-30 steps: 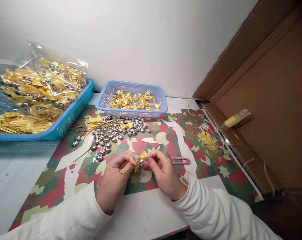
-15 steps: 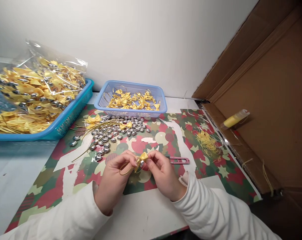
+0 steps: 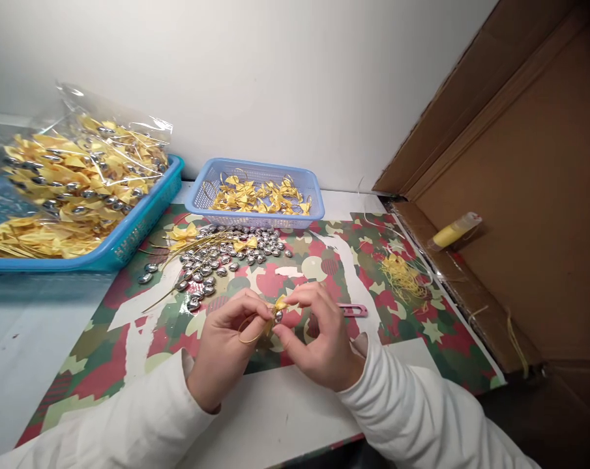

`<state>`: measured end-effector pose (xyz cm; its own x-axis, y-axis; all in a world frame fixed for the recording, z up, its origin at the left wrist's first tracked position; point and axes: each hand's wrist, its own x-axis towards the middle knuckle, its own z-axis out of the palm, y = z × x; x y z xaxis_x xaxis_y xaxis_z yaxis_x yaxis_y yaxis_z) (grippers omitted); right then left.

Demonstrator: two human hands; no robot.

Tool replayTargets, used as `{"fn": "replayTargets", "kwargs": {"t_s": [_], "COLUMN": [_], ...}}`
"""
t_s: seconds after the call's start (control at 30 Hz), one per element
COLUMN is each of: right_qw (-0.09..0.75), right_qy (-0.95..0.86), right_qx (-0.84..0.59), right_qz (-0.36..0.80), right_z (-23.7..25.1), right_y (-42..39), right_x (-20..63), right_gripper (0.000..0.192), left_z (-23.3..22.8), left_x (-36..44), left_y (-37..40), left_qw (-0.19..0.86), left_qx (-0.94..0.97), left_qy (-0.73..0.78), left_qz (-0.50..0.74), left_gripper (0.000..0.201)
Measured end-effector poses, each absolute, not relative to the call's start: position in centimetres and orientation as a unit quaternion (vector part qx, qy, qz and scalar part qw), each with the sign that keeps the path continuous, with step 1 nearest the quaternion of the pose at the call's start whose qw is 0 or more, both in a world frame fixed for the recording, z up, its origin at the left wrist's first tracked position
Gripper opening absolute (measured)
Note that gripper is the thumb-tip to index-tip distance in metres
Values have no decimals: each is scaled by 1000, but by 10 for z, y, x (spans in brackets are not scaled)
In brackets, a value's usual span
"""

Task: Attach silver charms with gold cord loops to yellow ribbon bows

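Observation:
My left hand (image 3: 226,348) and my right hand (image 3: 319,342) meet over the patterned paper, both pinching one small yellow ribbon bow (image 3: 280,303) with a silver bead (image 3: 278,316) and a gold cord loop (image 3: 250,331) hanging from it. The left fingers grip the bow's left side and the loop; the right thumb and forefinger close on its right side. Just beyond the hands lies a pile of silver beads (image 3: 226,251) with gold cords and a few yellow bows among them.
A small blue basket (image 3: 197,198) of finished bows stands behind the beads. A larger blue tray (image 3: 128,238) with bagged bows sits at the left. Pink snips (image 3: 354,309), yellow thread scraps (image 3: 401,273) and a yellow tube (image 3: 454,231) in a cardboard box lie to the right.
My right hand has rolled over the bow, its fingers now curled above and below it. The bow and bead sit lower between the fingertips. The left hand has barely moved.

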<state>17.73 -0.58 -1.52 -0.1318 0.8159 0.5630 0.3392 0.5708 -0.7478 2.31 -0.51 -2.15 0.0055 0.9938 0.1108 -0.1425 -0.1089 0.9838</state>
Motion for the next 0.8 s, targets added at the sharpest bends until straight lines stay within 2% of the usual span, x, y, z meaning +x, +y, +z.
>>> {"fn": "replayTargets", "kwargs": {"t_s": [0.17,0.33,0.43,0.47,0.63,0.8], "right_qw": [525,523,521,520,517,531], "right_qy": [-745,-751,-742,-738,-714,-732], "right_qx": [-375,-385,-410,-418,-441,-365], "right_qz": [171,118,101,104,167,223], "right_z": [-19,-18,-17,-17,-16,-8], "right_y": [-4,-6,-6,-5,-2,3], "right_x": [174,173,174,174,177,184], "right_gripper": [23,21,9,4,11,8], "left_z": [-20,-24,-26,-26,-23,-22], "left_x": [28,28,26,25,25,23], "left_y": [-7,-8,-9,-9,-7,-4], "left_qw": [515,463,461,463,495,518], "left_qx": [468,504,521,523,507,487], "left_qy": [424,427,419,418,418,418], "left_qz": [580,591,584,581,568,565], "left_gripper": [21,21,20,20,22,26]}}
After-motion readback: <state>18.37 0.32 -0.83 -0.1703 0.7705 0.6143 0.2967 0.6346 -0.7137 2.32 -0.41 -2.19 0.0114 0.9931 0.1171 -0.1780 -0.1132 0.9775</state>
